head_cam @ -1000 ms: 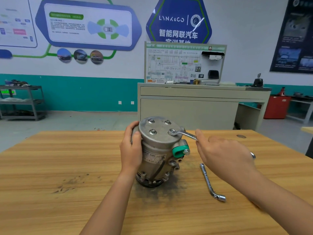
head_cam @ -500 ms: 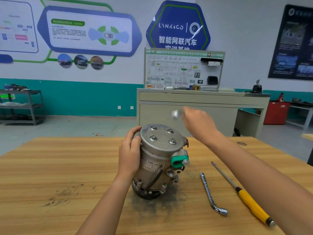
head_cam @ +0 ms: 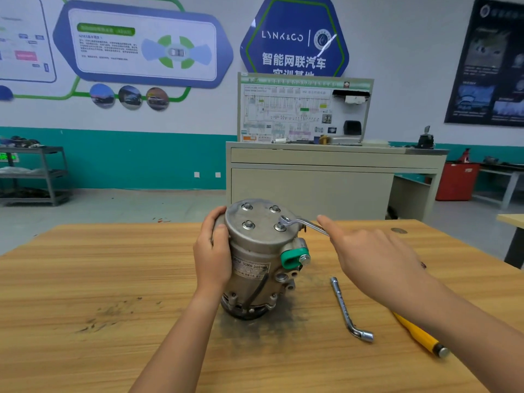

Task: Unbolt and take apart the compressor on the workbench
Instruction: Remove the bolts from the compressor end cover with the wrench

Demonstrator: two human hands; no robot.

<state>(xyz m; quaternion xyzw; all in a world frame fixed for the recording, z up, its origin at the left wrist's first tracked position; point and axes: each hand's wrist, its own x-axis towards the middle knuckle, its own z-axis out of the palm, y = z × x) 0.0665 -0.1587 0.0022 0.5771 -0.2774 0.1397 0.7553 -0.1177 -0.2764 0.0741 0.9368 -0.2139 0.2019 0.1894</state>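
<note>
Compressor [head_cam: 256, 259] sits upright mid-bench [head_cam: 85, 279], silver body, four bolts on the top cover, green cap on the side. Left hand [head_cam: 212, 251] wraps its side, fingers closed round it. Right hand [head_cam: 374, 256] holds the wrench [head_cam: 300, 222], ring end by the near-right bolt [head_cam: 280, 227]; the grip itself is hidden.

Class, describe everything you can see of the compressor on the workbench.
The compressor is a dull grey metal cylinder standing upright on a sooty patch of the wooden workbench. Four bolts sit in its flat top; a label and green fitting are on its side. The left hand grips it; a wrench rests at one bolt.
</note>
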